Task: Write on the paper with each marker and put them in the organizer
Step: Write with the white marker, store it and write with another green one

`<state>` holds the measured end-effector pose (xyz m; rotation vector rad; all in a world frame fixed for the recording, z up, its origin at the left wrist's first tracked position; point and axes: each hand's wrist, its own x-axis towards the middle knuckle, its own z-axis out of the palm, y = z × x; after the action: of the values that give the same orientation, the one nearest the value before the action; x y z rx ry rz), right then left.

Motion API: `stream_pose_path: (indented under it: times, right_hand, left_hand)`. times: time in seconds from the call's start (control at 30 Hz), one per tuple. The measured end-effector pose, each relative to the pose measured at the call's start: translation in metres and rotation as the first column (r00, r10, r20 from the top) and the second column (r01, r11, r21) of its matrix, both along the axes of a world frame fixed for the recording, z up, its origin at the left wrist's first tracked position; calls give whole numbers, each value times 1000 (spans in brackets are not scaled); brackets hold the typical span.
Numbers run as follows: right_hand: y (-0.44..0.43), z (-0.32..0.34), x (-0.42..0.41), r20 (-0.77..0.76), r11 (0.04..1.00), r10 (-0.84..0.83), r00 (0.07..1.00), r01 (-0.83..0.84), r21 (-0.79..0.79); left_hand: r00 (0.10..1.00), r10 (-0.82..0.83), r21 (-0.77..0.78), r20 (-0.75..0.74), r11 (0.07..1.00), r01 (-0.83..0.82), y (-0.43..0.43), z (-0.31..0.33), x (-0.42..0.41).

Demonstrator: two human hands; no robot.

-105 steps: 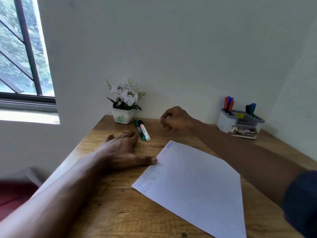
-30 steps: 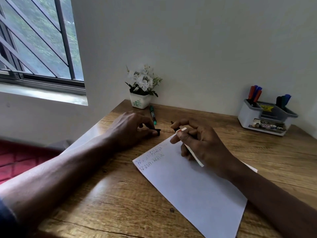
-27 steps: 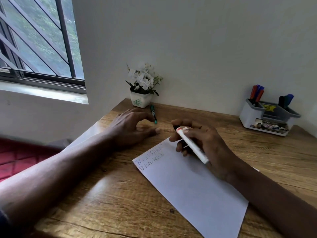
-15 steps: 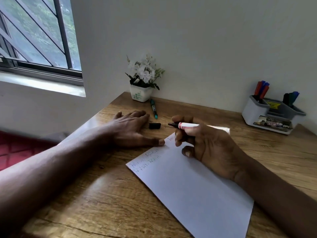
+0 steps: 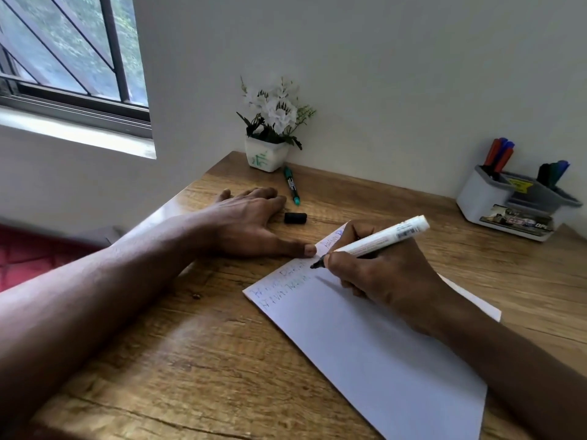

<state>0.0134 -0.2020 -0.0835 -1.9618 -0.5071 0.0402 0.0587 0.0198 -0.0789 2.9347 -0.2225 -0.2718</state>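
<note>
We count one sheet of paper (image 5: pixel 381 360), one organizer (image 5: pixel 479 198) at the frame's right edge, one flower pot (image 5: pixel 266 157) and one black cap (image 5: pixel 295 217). Two markers are outside the organizer: a white marker (image 5: pixel 384 237) and a green marker (image 5: pixel 291 185). Three upright markers (image 5: pixel 502 154) stand in its left compartment; the right cluster (image 5: pixel 554 171) holds apparently three.

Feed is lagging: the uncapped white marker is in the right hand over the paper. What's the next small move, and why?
Probably press the tip down and write a short stroke on the paper. The right hand grips the white marker with its tip at the sheet, the left hand's thumb touches its edge, and the black cap lies aside.
</note>
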Motion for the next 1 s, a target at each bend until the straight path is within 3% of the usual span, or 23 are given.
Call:
stream_pose_path:
  times: [0.27,1.0]
  right_hand:
    - [-2,-2,-2,72,996,40,997,-33,-87]
    - [-3,-5,-3,118,996,21,993,-10,-90]
  left_hand:
    - [1000,-5,-3,-5,1000,5,1,1,2]
    - [1000,2,-7,-4,1000,-2,-2,5,-3]
